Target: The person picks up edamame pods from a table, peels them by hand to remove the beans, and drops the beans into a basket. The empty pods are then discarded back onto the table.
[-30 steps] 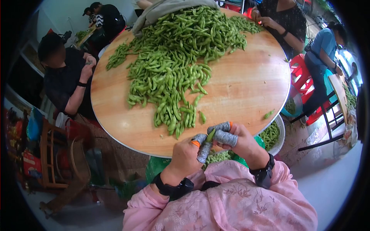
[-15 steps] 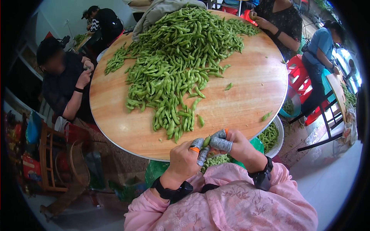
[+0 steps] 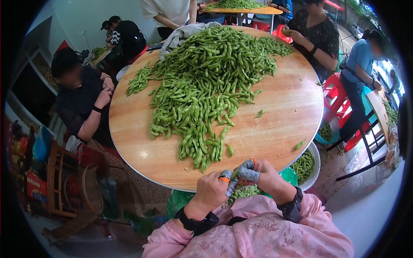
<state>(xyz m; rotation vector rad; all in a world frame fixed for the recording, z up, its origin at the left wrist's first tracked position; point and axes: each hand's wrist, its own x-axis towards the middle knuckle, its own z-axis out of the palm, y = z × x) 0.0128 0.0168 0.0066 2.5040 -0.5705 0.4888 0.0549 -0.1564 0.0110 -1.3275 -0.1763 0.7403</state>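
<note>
Left hand (image 3: 211, 191): closed, thumb and forefinger pinching the lower end of one soybean pod (image 3: 235, 173).
Right hand (image 3: 266, 178): closed on the same pod's upper end, so it is held steady from both sides.
Fingers (image 3: 248, 174): wrapped in grey tape with orange tips, likely to shield the skin.
Pod position: just off the near edge of the worktop (image 3: 284, 107), above a green container of pods (image 3: 243, 192) in the lap, probably so that anything dropped lands there.
Heap of pods (image 3: 206, 81): piled mid-worktop, within reach of all seated.
White bowl (image 3: 317, 155): beside the right hand, below the worktop edge, holding more pods.
Co-worker (image 3: 81, 103): seated left, hands together.
</note>
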